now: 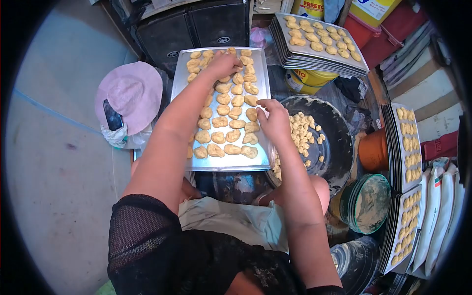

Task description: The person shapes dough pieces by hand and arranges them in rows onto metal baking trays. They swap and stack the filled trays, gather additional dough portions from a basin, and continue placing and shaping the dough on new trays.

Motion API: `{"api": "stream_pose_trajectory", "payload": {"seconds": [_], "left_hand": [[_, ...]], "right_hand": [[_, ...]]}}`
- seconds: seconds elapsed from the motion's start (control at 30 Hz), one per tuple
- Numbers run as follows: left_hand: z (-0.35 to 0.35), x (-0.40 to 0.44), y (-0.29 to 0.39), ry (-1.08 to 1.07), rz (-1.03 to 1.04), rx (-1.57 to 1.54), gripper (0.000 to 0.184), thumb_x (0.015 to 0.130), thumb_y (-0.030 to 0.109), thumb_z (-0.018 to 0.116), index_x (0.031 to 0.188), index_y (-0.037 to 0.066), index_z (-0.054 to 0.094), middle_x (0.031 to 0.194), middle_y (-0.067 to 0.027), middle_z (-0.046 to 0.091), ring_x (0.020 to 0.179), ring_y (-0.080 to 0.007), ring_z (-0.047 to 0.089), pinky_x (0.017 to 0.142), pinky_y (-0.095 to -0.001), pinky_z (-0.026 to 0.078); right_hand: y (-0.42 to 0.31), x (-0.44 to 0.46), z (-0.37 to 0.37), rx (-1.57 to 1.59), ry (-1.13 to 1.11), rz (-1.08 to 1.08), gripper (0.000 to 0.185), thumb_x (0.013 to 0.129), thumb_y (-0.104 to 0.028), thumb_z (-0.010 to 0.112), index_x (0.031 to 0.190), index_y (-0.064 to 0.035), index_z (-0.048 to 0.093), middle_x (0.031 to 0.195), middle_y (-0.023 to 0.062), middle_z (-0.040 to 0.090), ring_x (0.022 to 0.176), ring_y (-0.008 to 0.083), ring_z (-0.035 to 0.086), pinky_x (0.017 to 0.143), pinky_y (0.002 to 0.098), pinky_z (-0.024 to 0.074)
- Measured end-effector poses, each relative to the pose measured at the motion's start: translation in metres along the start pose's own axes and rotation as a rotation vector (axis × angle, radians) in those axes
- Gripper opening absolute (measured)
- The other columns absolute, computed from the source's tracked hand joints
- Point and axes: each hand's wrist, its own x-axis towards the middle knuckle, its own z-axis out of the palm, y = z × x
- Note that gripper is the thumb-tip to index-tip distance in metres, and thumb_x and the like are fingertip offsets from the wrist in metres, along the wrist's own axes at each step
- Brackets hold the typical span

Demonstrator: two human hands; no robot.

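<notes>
Rows of yellowish dough pieces [219,137] lie on a silver metal tray [194,163] in front of me. My left hand [225,65] reaches over the far part of the tray, fingers bent down among the dough pieces; whether it grips one is hidden. Near the tray's right edge, my right hand [275,120] is held with thumb and forefinger apart, beside a dough piece [251,114]. Nothing shows between those fingers. To the right of the tray, a wide black basin [339,147] holds many small dough lumps [301,132], partly behind my right forearm.
A stack of trays [319,37] with dough pieces rests above a yellow bucket [310,81]. More loaded trays [409,142] stand at the right, near an orange container [373,150] and a green-rimmed tub [371,204]. A pink hat [130,93] and phone [112,115] lie left. Black speakers [219,24] stand behind.
</notes>
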Motion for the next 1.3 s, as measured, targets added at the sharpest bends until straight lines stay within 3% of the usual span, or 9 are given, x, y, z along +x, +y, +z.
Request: {"api": "stream_pose_trajectory", "payload": {"seconds": [0.1, 0.3, 0.5, 0.63, 0.83, 1.03, 1.13, 1.23, 1.3], "left_hand": [[0.0, -0.008, -0.006, 0.158, 0.029, -0.067, 0.022, 0.082, 0.025, 0.069, 0.101, 0.015, 0.074, 0.099, -0.0024, 0.069, 0.105, -0.0235, 0.059, 0.094, -0.0423, 0.037], [-0.021, -0.043, -0.013, -0.03, -0.001, -0.016, 0.015, 0.082, 0.02, 0.067, 0.094, 0.012, 0.072, 0.099, -0.0052, 0.066, 0.103, -0.0272, 0.06, 0.092, -0.0432, 0.041], [-0.014, -0.04, -0.003, 0.082, 0.032, -0.077, 0.02, 0.082, 0.018, 0.067, 0.101, 0.012, 0.07, 0.099, -0.0063, 0.065, 0.106, -0.0259, 0.058, 0.092, -0.0433, 0.04], [-0.006, -0.038, 0.018, -0.051, 0.15, -0.035, 0.028, 0.082, 0.022, 0.068, 0.108, 0.012, 0.07, 0.102, -0.0069, 0.066, 0.107, -0.027, 0.058, 0.095, -0.0454, 0.037], [-0.02, -0.037, 0.027, -0.119, -0.037, 0.155, 0.028, 0.084, 0.033, 0.069, 0.102, 0.012, 0.073, 0.106, -0.0063, 0.066, 0.11, -0.0281, 0.057, 0.097, -0.0465, 0.035], [-0.01, -0.055, 0.043, 0.115, 0.057, -0.089, 0.032, 0.093, 0.033, 0.059, 0.112, 0.01, 0.07, 0.117, -0.0089, 0.064, 0.114, -0.0281, 0.056, 0.099, -0.0477, 0.035], [0.014, -0.073, 0.055, 0.52, 0.313, 0.195, 0.033, 0.097, 0.032, 0.052, 0.114, 0.009, 0.068, 0.119, -0.0075, 0.063, 0.115, -0.0252, 0.055, 0.099, -0.0472, 0.036], [0.001, -0.09, 0.054, 0.475, 0.081, -0.252, 0.028, 0.095, 0.026, 0.055, 0.111, 0.008, 0.069, 0.113, -0.0073, 0.064, 0.111, -0.0252, 0.057, 0.096, -0.0464, 0.037], [-0.021, -0.102, 0.039, 0.366, -0.063, -0.177, 0.025, 0.093, 0.023, 0.057, 0.109, 0.009, 0.069, 0.109, -0.0056, 0.066, 0.109, -0.0249, 0.058, 0.093, -0.0454, 0.038]], "right_hand": [[0.0, 0.0, -0.001, 0.004, 0.007, 0.004, 0.02, 0.085, -0.018, 0.065, 0.103, -0.0087, 0.069, 0.103, 0.0108, 0.066, 0.103, 0.0303, 0.061, 0.089, 0.0424, 0.0424], [0.001, 0.002, -0.006, 0.017, 0.013, 0.012, 0.021, 0.085, -0.018, 0.065, 0.104, -0.0091, 0.069, 0.103, 0.0107, 0.066, 0.103, 0.03, 0.061, 0.089, 0.0413, 0.0425], [-0.003, 0.003, -0.003, 0.034, 0.018, -0.003, 0.02, 0.085, -0.017, 0.065, 0.103, -0.009, 0.069, 0.102, 0.0108, 0.067, 0.101, 0.0303, 0.061, 0.089, 0.0416, 0.0431], [-0.005, 0.004, -0.002, 0.039, 0.02, -0.018, 0.02, 0.085, -0.017, 0.065, 0.102, -0.0086, 0.069, 0.102, 0.011, 0.067, 0.102, 0.0303, 0.062, 0.089, 0.0419, 0.0432], [-0.004, 0.003, -0.003, 0.043, 0.031, -0.03, 0.02, 0.085, -0.016, 0.065, 0.103, -0.0082, 0.069, 0.102, 0.0117, 0.067, 0.102, 0.0312, 0.061, 0.089, 0.0418, 0.0431], [-0.001, 0.004, -0.005, 0.049, 0.042, -0.033, 0.021, 0.085, -0.016, 0.065, 0.103, -0.0081, 0.068, 0.101, 0.0118, 0.066, 0.102, 0.0317, 0.061, 0.09, 0.0418, 0.0427], [0.001, 0.005, -0.005, 0.041, 0.038, -0.028, 0.021, 0.085, -0.016, 0.065, 0.104, -0.0085, 0.069, 0.1, 0.0115, 0.066, 0.102, 0.0317, 0.061, 0.089, 0.042, 0.0429], [-0.002, 0.004, -0.006, 0.039, 0.042, -0.018, 0.02, 0.085, -0.016, 0.065, 0.104, -0.0087, 0.069, 0.1, 0.0112, 0.066, 0.102, 0.0313, 0.061, 0.089, 0.0417, 0.043], [-0.001, 0.004, -0.007, 0.019, 0.086, -0.081, 0.02, 0.085, -0.012, 0.065, 0.103, -0.0049, 0.068, 0.097, 0.013, 0.067, 0.09, 0.0291, 0.064, 0.081, 0.0385, 0.0492]]}}
